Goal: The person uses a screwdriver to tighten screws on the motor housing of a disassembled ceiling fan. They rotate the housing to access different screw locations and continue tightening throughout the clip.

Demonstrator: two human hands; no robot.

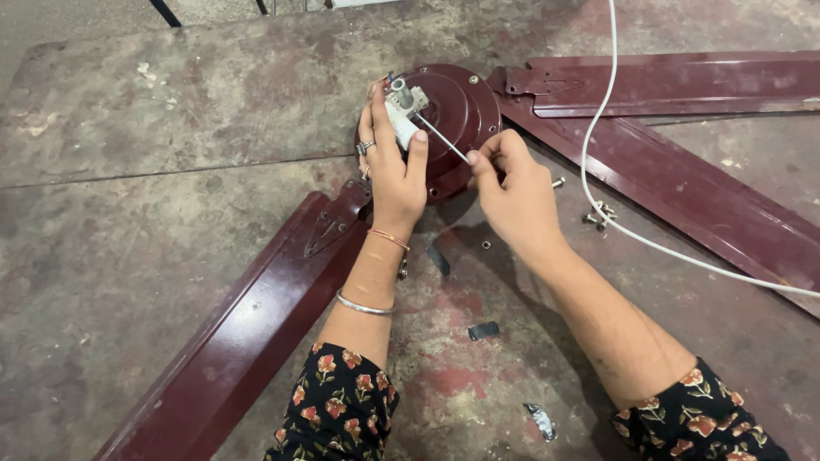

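Floral sleeves frame both hands: the left hand (395, 175) grips a white capacitor (401, 125) on the maroon fan motor housing (457, 111); the right hand (512, 192) pinches a thin screwdriver (444, 139). Fan blades (248, 333) and loose screws (598, 213) lie on the concrete floor (128, 171).

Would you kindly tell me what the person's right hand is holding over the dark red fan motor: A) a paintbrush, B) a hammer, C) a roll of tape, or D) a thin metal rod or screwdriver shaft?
D: the right hand pinches a thin metal rod whose tip reaches the white part that the left hand steadies on the fan motor.
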